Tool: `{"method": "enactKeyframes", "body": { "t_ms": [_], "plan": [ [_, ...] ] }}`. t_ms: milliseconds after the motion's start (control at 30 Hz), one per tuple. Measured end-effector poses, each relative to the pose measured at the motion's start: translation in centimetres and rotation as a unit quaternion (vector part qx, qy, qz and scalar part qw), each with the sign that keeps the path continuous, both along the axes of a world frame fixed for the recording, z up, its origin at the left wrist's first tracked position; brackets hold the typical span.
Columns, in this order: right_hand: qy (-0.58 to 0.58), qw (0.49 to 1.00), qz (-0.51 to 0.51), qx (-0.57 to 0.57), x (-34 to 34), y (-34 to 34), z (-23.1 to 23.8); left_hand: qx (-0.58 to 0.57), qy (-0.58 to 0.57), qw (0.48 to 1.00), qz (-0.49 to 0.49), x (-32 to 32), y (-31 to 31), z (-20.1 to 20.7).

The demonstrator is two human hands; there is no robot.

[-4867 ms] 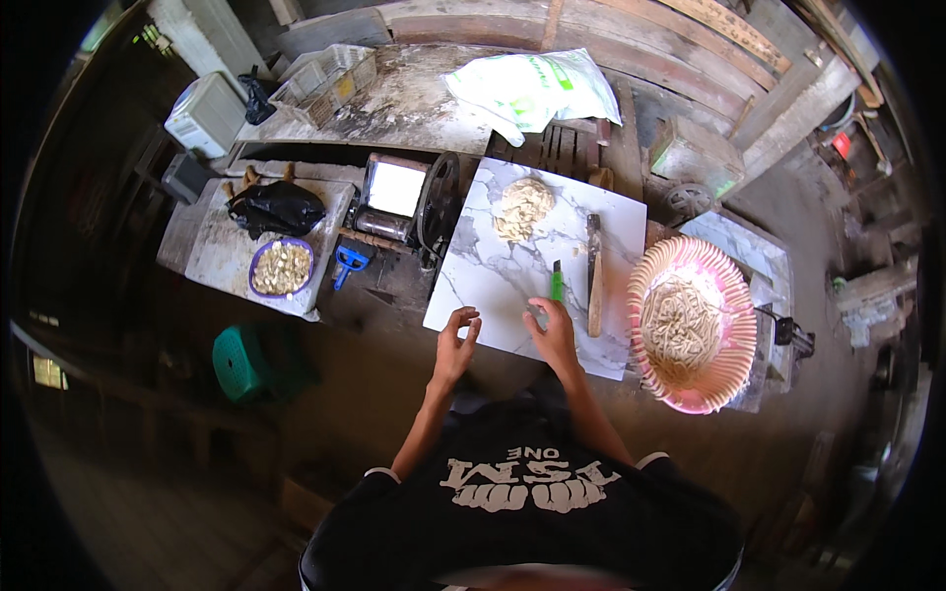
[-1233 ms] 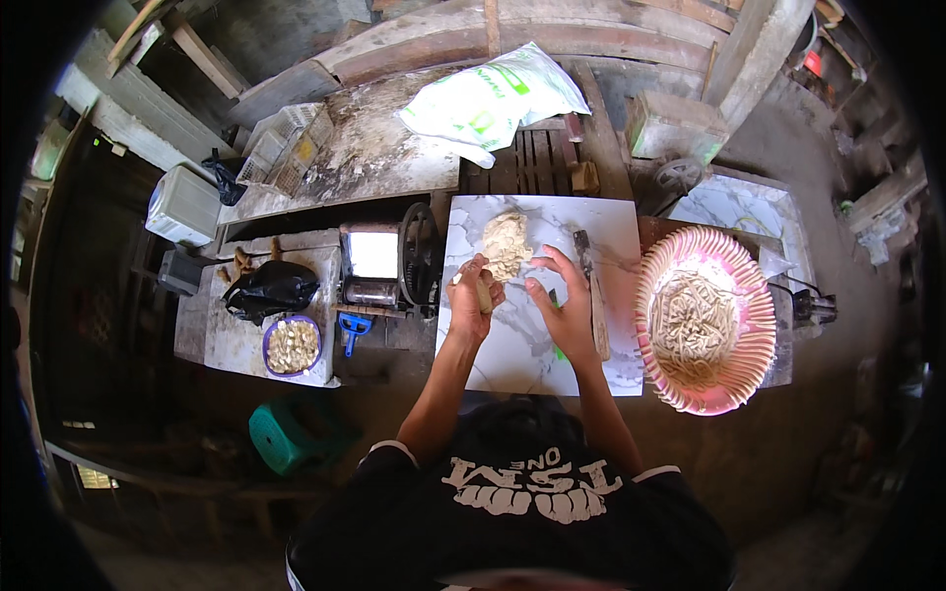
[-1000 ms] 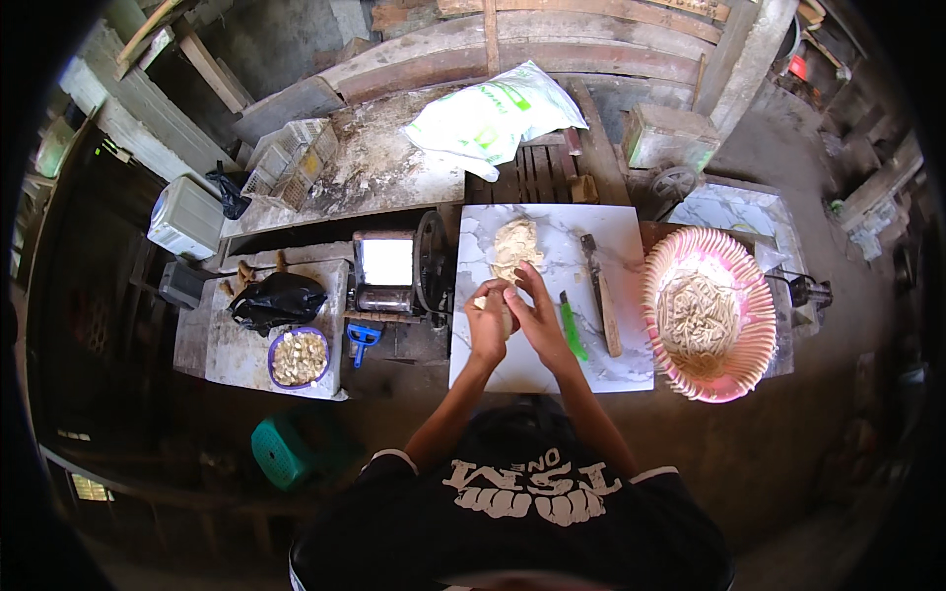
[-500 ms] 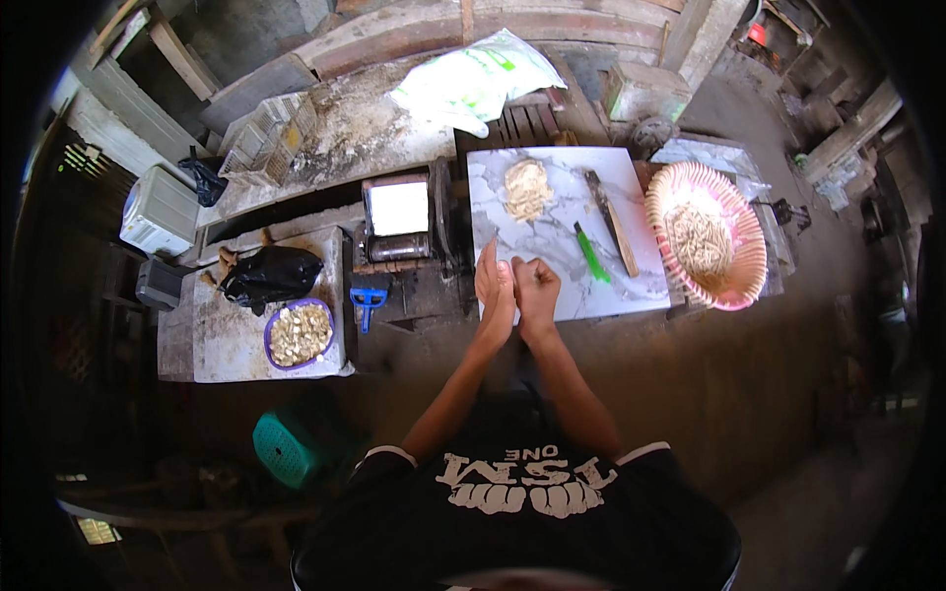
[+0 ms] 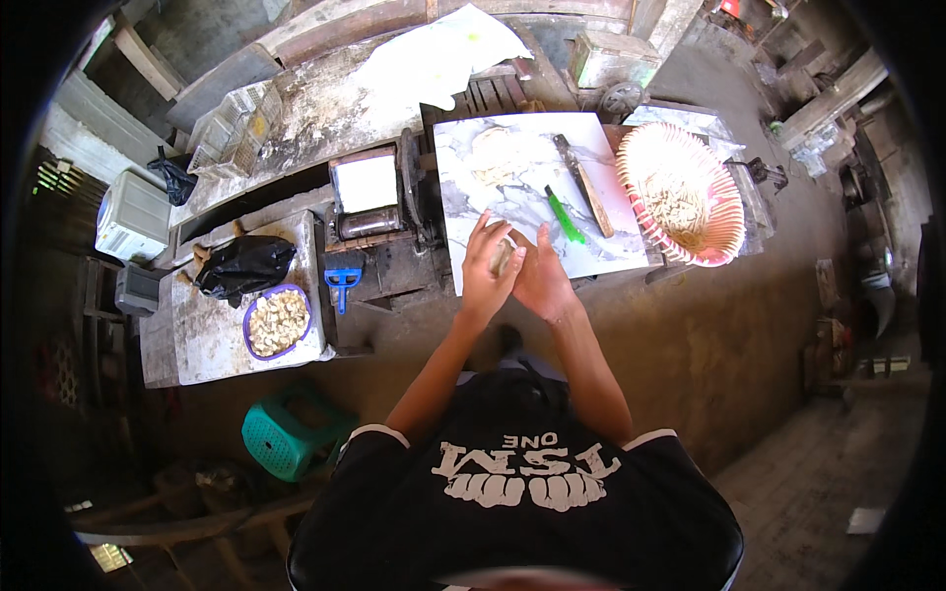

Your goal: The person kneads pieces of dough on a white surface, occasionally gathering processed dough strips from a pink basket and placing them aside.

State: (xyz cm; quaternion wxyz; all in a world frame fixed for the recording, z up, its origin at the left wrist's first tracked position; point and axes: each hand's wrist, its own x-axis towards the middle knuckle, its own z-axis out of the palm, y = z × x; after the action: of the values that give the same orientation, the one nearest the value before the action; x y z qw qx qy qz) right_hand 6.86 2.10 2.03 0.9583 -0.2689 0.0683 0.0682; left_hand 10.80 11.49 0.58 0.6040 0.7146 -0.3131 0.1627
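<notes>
At the near edge of the marble-patterned board, my two hands meet. My left hand curls its fingers around a small pale lump, which looks like dough and is partly hidden. Close against it is my right hand, palm turned up, thumb raised and fingers apart. On the board beyond lie a flattened pale heap, washed out by glare, a green-handled tool and a long knife with a wooden handle. To the right stands a pink-and-cream woven basket holding many pale finger-shaped strips.
Left of the board is a roller machine with a white top. A blue brush hangs below it. Farther left, a table bears a black plastic bag and a purple-rimmed basin of pale pieces. A green stool stands behind.
My right hand has opened from a fist to a spread palm. My left fingers have gone from straight to curled, and the pale lump now shows. The whole view has shifted slightly.
</notes>
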Motion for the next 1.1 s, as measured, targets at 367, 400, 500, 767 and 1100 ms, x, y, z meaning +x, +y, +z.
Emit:
{"method": "enactKeyframes", "body": {
  "t_ms": [367,400,500,767,1100],
  "plan": [
    [-0.063,0.900,-0.157,-0.402,1.3,0.9,-0.2,-0.302,0.348,0.887,-0.018,0.8,-1.4,2.7],
    [-0.068,0.902,-0.151,-0.400,1.5,0.8,0.0,-0.304,0.344,0.888,-0.012,1.2,-1.6,2.5],
    [-0.230,0.808,-0.201,-0.504,2.3,1.4,-0.5,-0.374,0.408,0.833,-0.001,1.5,-1.3,1.2],
    [-0.242,0.752,-0.293,-0.538,3.3,1.9,-0.5,-0.345,0.420,0.839,-0.005,0.5,-1.6,3.1],
    [0.034,0.978,-0.162,-0.124,6.1,-0.6,0.3,-0.063,0.117,0.991,0.021,0.8,-2.7,1.0]
  ]
}}
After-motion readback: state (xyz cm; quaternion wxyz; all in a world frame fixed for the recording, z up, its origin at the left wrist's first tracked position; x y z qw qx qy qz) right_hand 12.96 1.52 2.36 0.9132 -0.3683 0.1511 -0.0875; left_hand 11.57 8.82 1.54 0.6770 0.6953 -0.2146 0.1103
